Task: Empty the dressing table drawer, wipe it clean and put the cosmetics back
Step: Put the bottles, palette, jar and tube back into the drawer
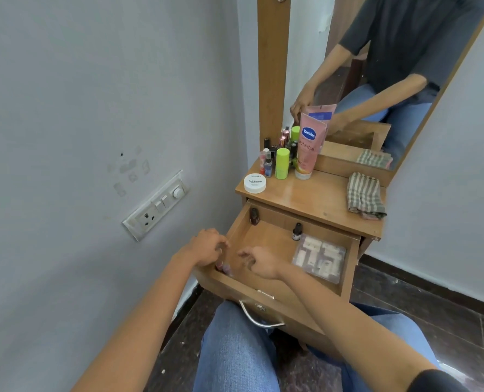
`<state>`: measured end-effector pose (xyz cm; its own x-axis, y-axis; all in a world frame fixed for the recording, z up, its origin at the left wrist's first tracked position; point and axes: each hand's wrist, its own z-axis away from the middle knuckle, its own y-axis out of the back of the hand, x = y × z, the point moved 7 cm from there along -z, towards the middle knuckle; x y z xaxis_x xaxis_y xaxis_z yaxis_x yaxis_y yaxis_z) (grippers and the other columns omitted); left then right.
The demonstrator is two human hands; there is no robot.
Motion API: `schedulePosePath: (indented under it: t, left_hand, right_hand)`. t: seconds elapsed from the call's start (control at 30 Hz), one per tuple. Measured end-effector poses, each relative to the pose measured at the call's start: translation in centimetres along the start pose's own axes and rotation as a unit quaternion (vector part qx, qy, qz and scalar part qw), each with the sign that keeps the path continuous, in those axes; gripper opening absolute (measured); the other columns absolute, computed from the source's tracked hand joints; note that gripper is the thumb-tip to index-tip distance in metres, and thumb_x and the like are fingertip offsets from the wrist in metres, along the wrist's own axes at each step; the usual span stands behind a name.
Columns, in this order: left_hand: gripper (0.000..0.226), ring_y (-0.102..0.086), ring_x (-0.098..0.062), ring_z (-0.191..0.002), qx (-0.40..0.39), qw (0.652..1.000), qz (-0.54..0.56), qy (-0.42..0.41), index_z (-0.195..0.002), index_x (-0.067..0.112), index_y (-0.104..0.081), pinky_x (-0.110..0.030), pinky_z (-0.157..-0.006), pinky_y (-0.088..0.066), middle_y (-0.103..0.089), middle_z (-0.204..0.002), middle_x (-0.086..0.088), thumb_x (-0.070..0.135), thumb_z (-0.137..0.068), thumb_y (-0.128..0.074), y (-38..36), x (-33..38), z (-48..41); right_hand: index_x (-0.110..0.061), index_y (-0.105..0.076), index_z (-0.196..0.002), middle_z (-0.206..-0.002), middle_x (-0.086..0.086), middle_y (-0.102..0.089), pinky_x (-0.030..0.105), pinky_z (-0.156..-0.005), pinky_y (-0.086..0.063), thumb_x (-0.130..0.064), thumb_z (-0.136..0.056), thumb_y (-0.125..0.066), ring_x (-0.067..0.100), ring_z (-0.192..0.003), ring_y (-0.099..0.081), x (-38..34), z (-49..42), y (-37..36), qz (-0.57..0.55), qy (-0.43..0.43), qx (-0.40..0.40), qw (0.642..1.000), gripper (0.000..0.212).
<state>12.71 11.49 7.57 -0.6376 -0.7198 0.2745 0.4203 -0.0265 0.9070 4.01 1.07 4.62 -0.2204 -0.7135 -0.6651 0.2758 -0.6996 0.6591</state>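
While most cosmetics are standing on the counter [314, 199], the emptying step is judged to be in hand. The left hand [206, 246] is curling its fingers near small bottles [224, 267] in the drawer [266, 241]'s near-left corner; grasp cannot be told. The right hand [259, 261] is hovering with fingers released. Farther in, two dark bottles [254, 216] and a clear packet [318, 257] are awaiting removal; the cloth [365, 195] is lying unused.

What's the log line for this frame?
drawer: open | left hand, right hand: inside | bottles, clear pack: remaining | cloth: unused
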Motion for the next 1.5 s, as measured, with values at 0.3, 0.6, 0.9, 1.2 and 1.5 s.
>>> schedulePosePath:
  t: [0.3,0.6,0.9,1.2,1.5]
  left_hand:
    - [0.029,-0.056,-0.009,-0.096,0.188,0.945,0.264,-0.033,-0.113,0.016,-0.065,-0.018,-0.090,-0.040,-0.064,-0.113,-0.003,0.008,-0.085,-0.060,6.9,4.6,-5.2]
    - [0.055,-0.053,-0.030,-0.113,0.244,0.935,0.257,-0.015,-0.136,0.016,-0.044,-0.032,-0.095,-0.041,-0.051,-0.130,-0.013,0.004,-0.085,-0.061,11.5,7.0,-12.9]
    - [0.043,-0.055,-0.031,-0.108,0.275,0.929,0.244,-0.025,-0.135,0.019,-0.048,-0.031,-0.094,-0.042,-0.046,-0.126,-0.015,0.011,-0.093,-0.054,12.3,6.7,-17.5]
    - [0.035,-0.057,-0.024,-0.106,0.320,0.913,0.252,-0.033,-0.120,0.017,-0.059,-0.035,-0.092,-0.049,-0.057,-0.121,-0.008,0.007,-0.087,-0.059,11.7,6.2,-18.0]
    - [0.017,-0.061,-0.019,-0.094,0.343,0.890,0.297,-0.038,-0.106,0.015,-0.060,-0.034,-0.081,-0.052,-0.066,-0.106,-0.005,0.010,-0.091,-0.054,11.7,6.3,-17.5]
  right_hand:
    - [-0.010,-0.066,-0.113,-0.112,0.005,-0.068,0.024,-0.094,-0.047,-0.003,-0.089,-0.047,0.018,-0.101,-0.063,1.6,1.0,12.2,-0.021,0.001,0.251,0.968,0.031]
    - [-0.005,-0.065,-0.111,-0.106,0.010,-0.069,0.017,-0.079,-0.043,0.002,-0.086,-0.049,0.021,-0.096,-0.063,2.8,-0.9,19.3,-0.023,-0.013,0.387,0.922,0.031]
    - [-0.011,-0.055,-0.124,-0.106,0.008,-0.064,0.033,-0.077,-0.053,-0.008,-0.089,-0.051,0.021,-0.091,-0.062,4.2,-3.2,20.2,-0.006,-0.006,0.425,0.905,0.035]
    - [-0.020,-0.027,-0.145,-0.102,0.007,-0.064,0.036,-0.069,-0.052,-0.021,-0.093,-0.054,0.024,-0.089,-0.063,2.2,-4.2,21.6,0.089,-0.021,0.457,0.885,0.058]
    - [-0.014,-0.041,-0.129,-0.106,0.009,-0.064,0.037,-0.067,-0.054,-0.030,-0.093,-0.055,0.029,-0.089,-0.067,2.2,-5.5,23.2,0.162,-0.096,0.428,0.884,0.042]
